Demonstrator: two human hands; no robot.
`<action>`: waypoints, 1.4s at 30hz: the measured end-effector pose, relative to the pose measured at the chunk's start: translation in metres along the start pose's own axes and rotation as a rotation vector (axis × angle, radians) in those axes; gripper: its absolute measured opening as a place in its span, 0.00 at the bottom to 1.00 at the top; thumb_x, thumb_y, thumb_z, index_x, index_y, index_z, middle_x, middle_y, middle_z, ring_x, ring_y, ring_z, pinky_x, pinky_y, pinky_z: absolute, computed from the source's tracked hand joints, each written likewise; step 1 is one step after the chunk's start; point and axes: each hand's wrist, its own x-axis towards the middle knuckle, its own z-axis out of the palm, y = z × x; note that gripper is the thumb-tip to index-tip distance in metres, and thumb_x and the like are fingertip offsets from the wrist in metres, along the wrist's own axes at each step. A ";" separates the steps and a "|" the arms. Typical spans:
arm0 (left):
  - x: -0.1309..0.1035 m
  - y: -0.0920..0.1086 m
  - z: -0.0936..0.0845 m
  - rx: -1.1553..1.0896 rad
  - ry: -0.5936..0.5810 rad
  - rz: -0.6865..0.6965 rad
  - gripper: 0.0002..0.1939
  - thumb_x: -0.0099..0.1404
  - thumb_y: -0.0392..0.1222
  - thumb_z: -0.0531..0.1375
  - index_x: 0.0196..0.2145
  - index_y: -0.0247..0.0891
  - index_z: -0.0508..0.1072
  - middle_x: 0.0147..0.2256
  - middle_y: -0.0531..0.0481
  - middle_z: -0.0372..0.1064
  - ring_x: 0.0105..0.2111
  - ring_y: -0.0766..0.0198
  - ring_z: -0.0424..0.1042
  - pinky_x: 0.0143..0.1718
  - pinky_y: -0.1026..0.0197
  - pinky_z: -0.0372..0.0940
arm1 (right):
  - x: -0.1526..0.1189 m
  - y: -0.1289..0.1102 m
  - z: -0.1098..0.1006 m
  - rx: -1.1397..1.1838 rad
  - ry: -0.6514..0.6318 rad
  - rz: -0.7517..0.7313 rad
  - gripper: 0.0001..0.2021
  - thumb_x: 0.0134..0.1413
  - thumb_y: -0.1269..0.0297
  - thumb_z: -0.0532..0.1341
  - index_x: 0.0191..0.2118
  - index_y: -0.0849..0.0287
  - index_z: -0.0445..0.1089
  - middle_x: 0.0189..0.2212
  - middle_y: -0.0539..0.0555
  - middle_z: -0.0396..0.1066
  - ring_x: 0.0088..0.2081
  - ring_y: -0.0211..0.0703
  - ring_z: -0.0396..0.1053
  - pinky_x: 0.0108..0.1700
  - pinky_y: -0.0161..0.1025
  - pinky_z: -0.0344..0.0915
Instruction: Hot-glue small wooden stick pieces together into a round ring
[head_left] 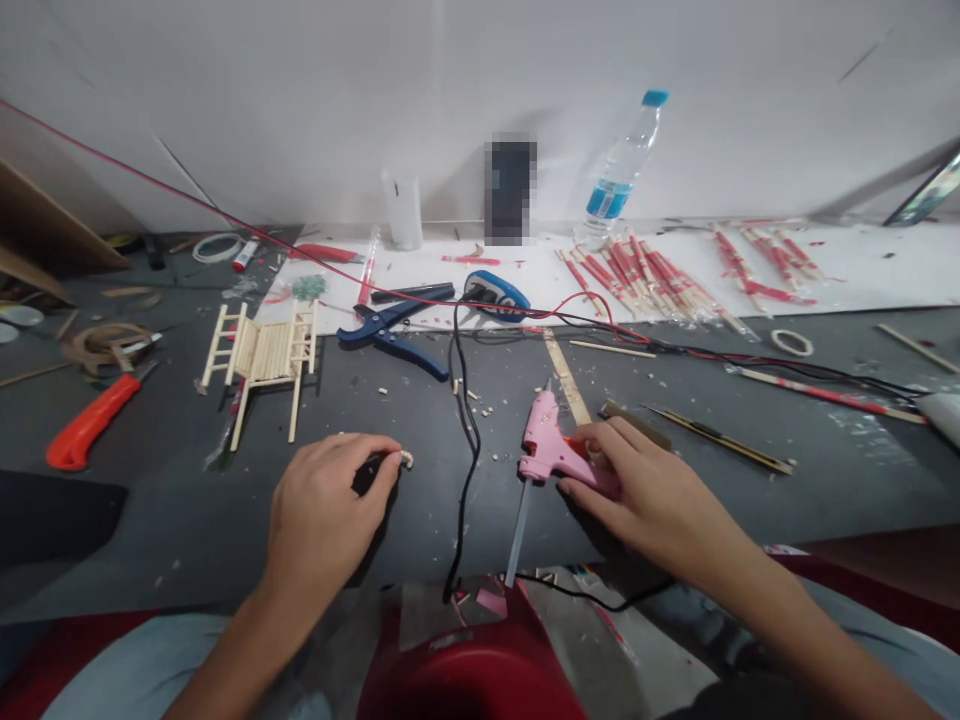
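My left hand is closed in a pinch, its fingertips on a small pale wooden piece just above the grey table. My right hand grips the handle of a pink glue gun that lies on its side, nozzle pointing away from me. A clear glue stick sticks out of its rear toward the table's near edge. Beyond my left hand stands a miniature chair-like frame made of thin wooden sticks. A flat wooden strip lies behind the glue gun.
Blue cutting pliers, a power strip and cables lie mid-table. An orange-handled tool is at left, a pencil-like cutter at right. Red-wrapped stick bundles and a water bottle stand behind. A red stool is below.
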 end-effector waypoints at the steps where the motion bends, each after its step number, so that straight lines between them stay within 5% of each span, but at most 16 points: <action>1: 0.000 0.000 0.002 0.015 -0.007 0.026 0.09 0.69 0.47 0.61 0.35 0.47 0.82 0.37 0.51 0.83 0.40 0.49 0.79 0.47 0.49 0.65 | 0.000 0.001 0.002 -0.003 0.005 -0.012 0.17 0.68 0.52 0.61 0.56 0.55 0.68 0.46 0.58 0.75 0.44 0.57 0.77 0.43 0.49 0.71; 7: 0.002 -0.001 0.004 0.050 0.122 0.114 0.11 0.73 0.46 0.58 0.44 0.41 0.80 0.50 0.43 0.82 0.53 0.47 0.78 0.56 0.46 0.66 | 0.002 0.007 0.006 0.050 0.072 -0.067 0.13 0.68 0.57 0.59 0.52 0.56 0.70 0.44 0.58 0.80 0.43 0.57 0.79 0.43 0.48 0.70; 13: -0.006 0.020 -0.002 -0.075 0.260 0.211 0.11 0.74 0.43 0.60 0.51 0.39 0.77 0.54 0.41 0.79 0.56 0.52 0.76 0.59 0.50 0.67 | 0.000 -0.006 0.000 0.219 0.307 -0.151 0.13 0.64 0.59 0.61 0.50 0.59 0.70 0.38 0.56 0.78 0.36 0.51 0.76 0.39 0.45 0.69; 17: -0.018 0.034 -0.003 -0.413 0.055 0.053 0.11 0.73 0.45 0.63 0.51 0.45 0.77 0.48 0.48 0.79 0.47 0.59 0.77 0.50 0.57 0.70 | -0.003 -0.022 -0.009 0.630 0.311 -0.181 0.13 0.64 0.59 0.64 0.52 0.54 0.73 0.43 0.53 0.79 0.38 0.45 0.75 0.39 0.39 0.69; 21: -0.027 0.048 -0.001 -0.892 -0.272 -0.168 0.20 0.68 0.53 0.70 0.54 0.45 0.79 0.52 0.46 0.79 0.53 0.55 0.77 0.52 0.59 0.70 | -0.007 -0.049 -0.004 1.306 0.076 -0.107 0.19 0.62 0.46 0.68 0.54 0.49 0.77 0.44 0.53 0.80 0.43 0.49 0.76 0.43 0.40 0.72; 24: -0.031 0.062 -0.001 -1.174 -0.375 -0.212 0.28 0.61 0.57 0.74 0.55 0.43 0.80 0.51 0.43 0.79 0.53 0.53 0.76 0.53 0.59 0.69 | -0.008 -0.075 0.005 1.572 -0.020 -0.074 0.21 0.65 0.41 0.63 0.48 0.53 0.80 0.36 0.56 0.80 0.39 0.52 0.78 0.42 0.45 0.74; 28: -0.037 0.079 -0.001 -1.378 -0.440 -0.271 0.23 0.58 0.58 0.76 0.45 0.41 0.82 0.35 0.49 0.76 0.35 0.62 0.75 0.40 0.64 0.69 | -0.007 -0.107 0.015 1.666 -0.034 -0.064 0.20 0.67 0.42 0.62 0.43 0.52 0.80 0.31 0.56 0.79 0.32 0.51 0.78 0.37 0.46 0.76; 34: -0.042 0.085 0.002 -1.451 -0.387 -0.467 0.26 0.62 0.60 0.73 0.51 0.41 0.82 0.38 0.45 0.81 0.27 0.66 0.73 0.33 0.64 0.70 | -0.001 -0.130 0.026 1.567 0.053 -0.084 0.19 0.73 0.44 0.57 0.41 0.50 0.78 0.29 0.51 0.72 0.31 0.45 0.71 0.36 0.40 0.74; 42: -0.038 0.084 -0.007 -1.438 -0.286 -0.561 0.25 0.56 0.57 0.78 0.46 0.39 0.84 0.30 0.48 0.81 0.25 0.71 0.71 0.29 0.73 0.68 | 0.005 -0.124 0.014 1.066 0.275 -0.108 0.18 0.71 0.45 0.59 0.49 0.50 0.81 0.47 0.58 0.79 0.51 0.55 0.74 0.55 0.51 0.74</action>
